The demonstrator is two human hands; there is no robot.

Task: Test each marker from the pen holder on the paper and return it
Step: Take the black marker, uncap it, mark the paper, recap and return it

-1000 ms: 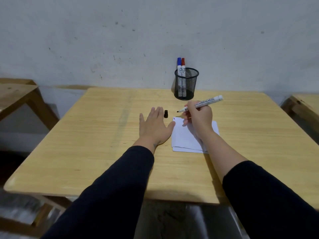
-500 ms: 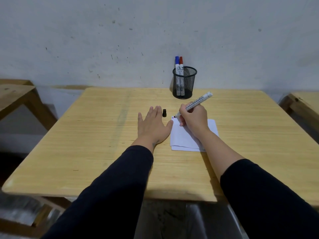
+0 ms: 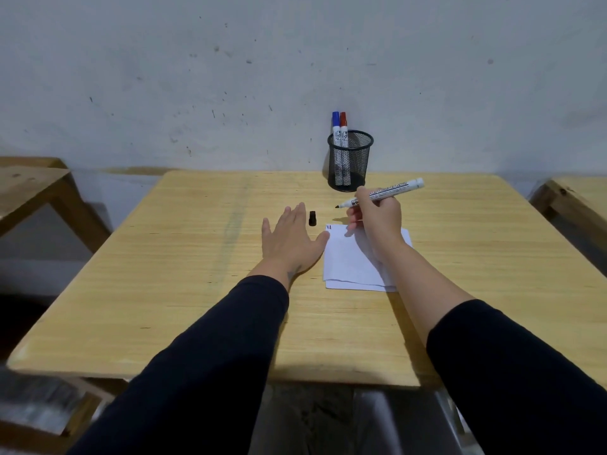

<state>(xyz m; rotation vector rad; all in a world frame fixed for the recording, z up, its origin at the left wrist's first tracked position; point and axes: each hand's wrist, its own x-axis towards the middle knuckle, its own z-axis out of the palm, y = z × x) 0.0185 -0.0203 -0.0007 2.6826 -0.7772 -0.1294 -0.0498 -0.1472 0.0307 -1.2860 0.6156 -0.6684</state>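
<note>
My right hand grips an uncapped black marker, its tip raised above the table and pointing left. Below it lies a white paper with short black strokes at its top left corner. The marker's black cap stands on the table just left of the paper. My left hand lies flat and open on the table, thumb touching the paper's left edge. A black mesh pen holder at the table's far edge holds a blue marker and a red marker.
The wooden table stands against a grey wall. Other wooden tables show at the far left and far right.
My right hand pressed the marker tip onto the paper's top left corner, left black strokes, then lifted the marker off again. My left hand has stayed flat.
</note>
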